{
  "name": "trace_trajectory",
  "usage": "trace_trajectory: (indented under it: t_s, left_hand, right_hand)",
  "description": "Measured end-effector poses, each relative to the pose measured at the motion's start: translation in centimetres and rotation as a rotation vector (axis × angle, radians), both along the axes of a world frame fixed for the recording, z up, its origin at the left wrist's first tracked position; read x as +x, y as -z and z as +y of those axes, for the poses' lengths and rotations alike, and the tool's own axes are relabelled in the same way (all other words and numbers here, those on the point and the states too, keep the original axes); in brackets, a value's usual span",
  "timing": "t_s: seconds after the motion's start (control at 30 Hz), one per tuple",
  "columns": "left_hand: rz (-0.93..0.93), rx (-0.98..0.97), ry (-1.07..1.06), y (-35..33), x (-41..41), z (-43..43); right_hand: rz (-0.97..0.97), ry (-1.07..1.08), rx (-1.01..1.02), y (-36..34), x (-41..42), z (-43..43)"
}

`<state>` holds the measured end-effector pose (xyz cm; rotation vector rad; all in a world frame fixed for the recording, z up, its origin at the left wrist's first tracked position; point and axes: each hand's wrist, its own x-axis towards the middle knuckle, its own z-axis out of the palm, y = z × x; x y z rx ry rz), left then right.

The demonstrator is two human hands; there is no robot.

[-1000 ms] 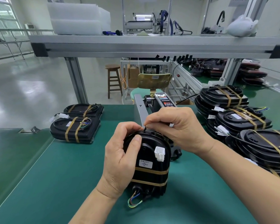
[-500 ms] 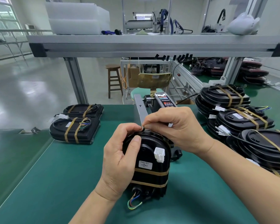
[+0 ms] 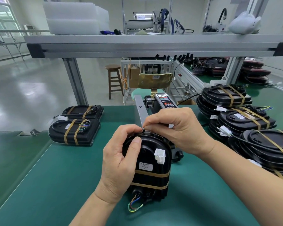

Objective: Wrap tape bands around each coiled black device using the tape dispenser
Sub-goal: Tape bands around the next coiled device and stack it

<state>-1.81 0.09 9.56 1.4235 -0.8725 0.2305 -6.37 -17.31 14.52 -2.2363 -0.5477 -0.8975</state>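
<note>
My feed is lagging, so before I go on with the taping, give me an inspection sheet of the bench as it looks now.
Surface: green mat, no damage seen.
Job's things: held device stands on end, two tape bands round its lower half; tape dispenser behind it.
Clutter: banded devices, left stack and right pile.
Grippers: left hand grips the device's side; right hand pinches at its top edge.
Cables: coloured wires trail from its base; white connector on its face.
Surroundings: overhead shelf, wooden stool beyond.
</note>
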Motion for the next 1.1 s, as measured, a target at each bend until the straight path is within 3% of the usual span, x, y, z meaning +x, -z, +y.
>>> trace_trajectory:
  t_s: [1.1]
  left_hand:
    - [-0.131,0.014,-0.048,0.3,0.5,-0.2]
  right_hand:
    - [0.027,0.104,-0.103,0.9,-2.9,0.2]
